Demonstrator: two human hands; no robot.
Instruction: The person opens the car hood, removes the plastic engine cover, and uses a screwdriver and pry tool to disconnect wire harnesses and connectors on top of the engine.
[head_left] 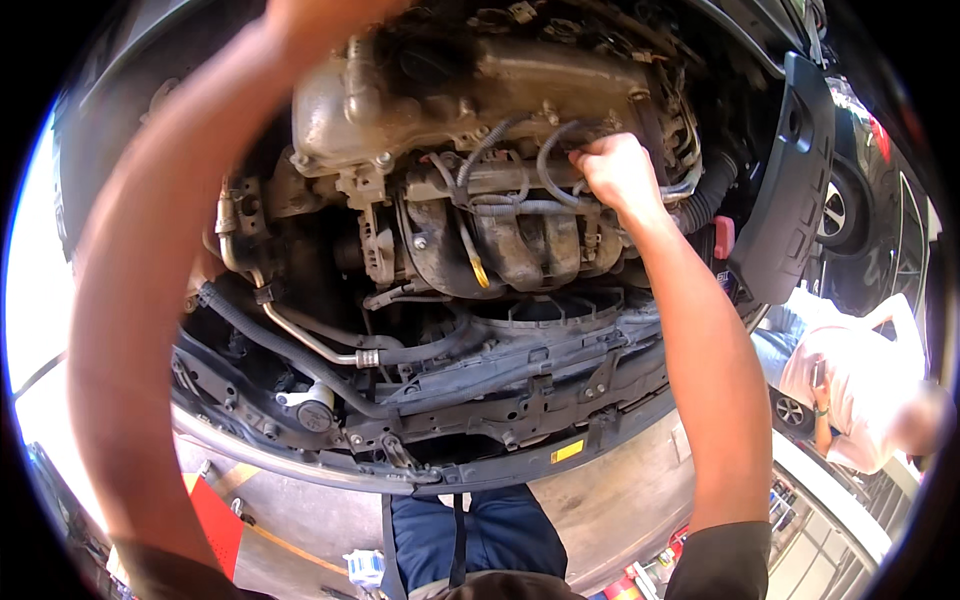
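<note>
My left arm reaches up the left side to the top edge, where my left hand is blurred and partly out of frame above the engine's valve cover. My right hand is closed at the right part of the engine, just below the valve cover, beside a curved grey hose; what its fingertips hold is hidden. Below lie the black intake manifold and a dipstick with a yellow loop.
The front frame of the car crosses in front of my legs. A dark plastic panel stands at the right, near another car. A person holding a phone is at the right. A red cart is lower left.
</note>
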